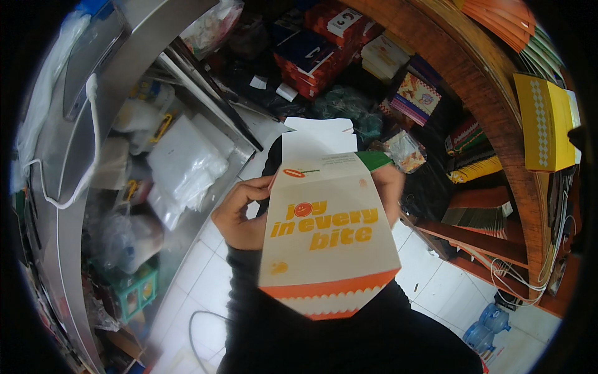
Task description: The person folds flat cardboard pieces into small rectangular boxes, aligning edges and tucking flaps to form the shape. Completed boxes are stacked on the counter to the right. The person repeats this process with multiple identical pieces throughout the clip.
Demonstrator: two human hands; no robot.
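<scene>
A cream cardboard food box (330, 193) with yellow lettering and an orange scalloped band fills the middle of the view, held before my body. Its white flap (317, 142) stands unfolded at the far end. My left hand (244, 212) grips the box's left side, thumb and fingers bent against its edge. On the other side my right hand (389, 190) holds the right edge, slightly blurred and partly hidden behind the panel. A green flap (374, 160) shows beside the right hand. The underside of the box is hidden.
At left, a metal counter (59, 249) has a white cable (94, 143) and shelves with clear plastic bags (187, 159). A wooden counter (492, 75) curves along the right, with a yellow box (544, 123) on it. Red boxes (317, 50) are stacked far ahead. Blue water bottles (486, 327) stand lower right.
</scene>
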